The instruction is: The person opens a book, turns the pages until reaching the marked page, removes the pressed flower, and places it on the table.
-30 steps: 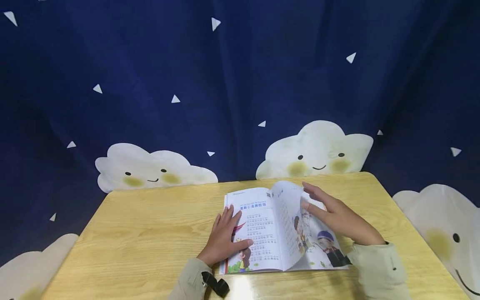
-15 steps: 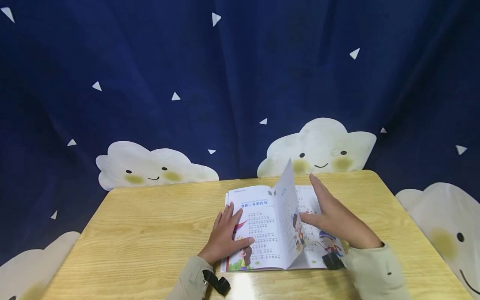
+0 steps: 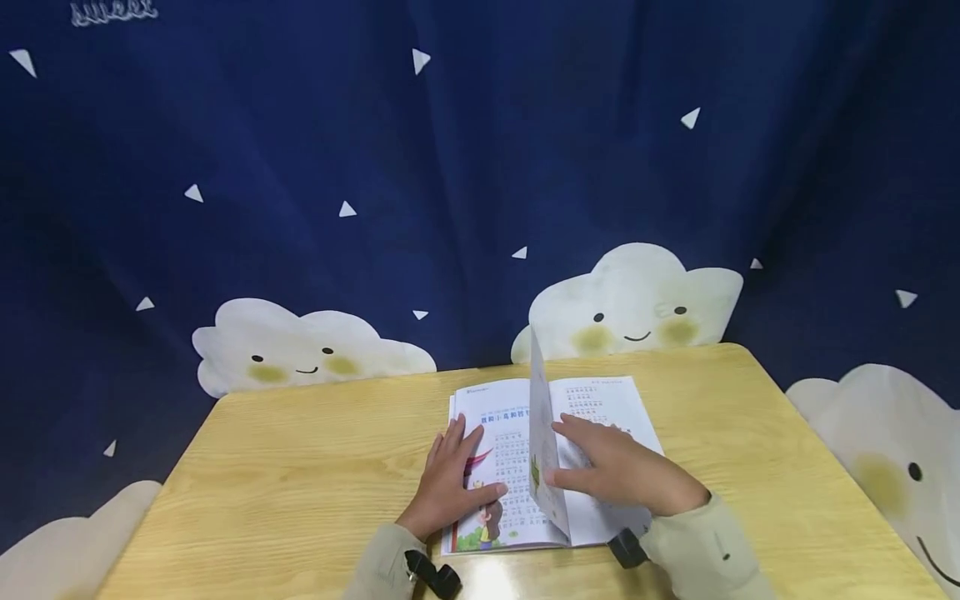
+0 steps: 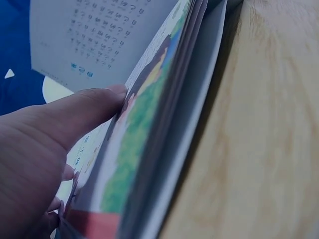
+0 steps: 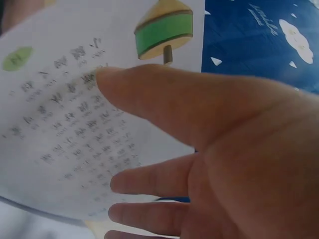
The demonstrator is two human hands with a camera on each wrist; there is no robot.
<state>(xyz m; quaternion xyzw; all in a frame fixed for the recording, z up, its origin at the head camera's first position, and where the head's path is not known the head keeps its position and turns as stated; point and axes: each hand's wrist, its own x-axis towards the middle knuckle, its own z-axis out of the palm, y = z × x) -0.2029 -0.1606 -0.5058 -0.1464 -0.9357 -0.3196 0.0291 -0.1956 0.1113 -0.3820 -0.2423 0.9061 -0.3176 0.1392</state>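
An illustrated book (image 3: 607, 400) lies spread on the table, printed with Chinese text. One page (image 3: 542, 433) stands nearly upright at the spine, its printed back also showing in the right wrist view. My left hand (image 3: 448, 483) rests on the left page with fingers spread; the thumb (image 4: 107, 99) presses near that page's lower part in the left wrist view. My right hand (image 3: 626, 467) is at the right side of the raised page, fingers extended, the fingertips at the page's surface. The right wrist view shows thumb (image 5: 124, 89) and straight fingers against or close to the sheet.
The book sits on a pale wooden table (image 3: 315, 467) near its front edge. Behind hangs a dark blue curtain (image 3: 300, 125) with white clouds and triangles. A small black device (image 3: 433, 573) is strapped at the left wrist, another (image 3: 627, 548) at the right.
The page has swung from leaning right to nearly upright. My right hand has moved left and lower, following it. My left hand has stayed on the left page.
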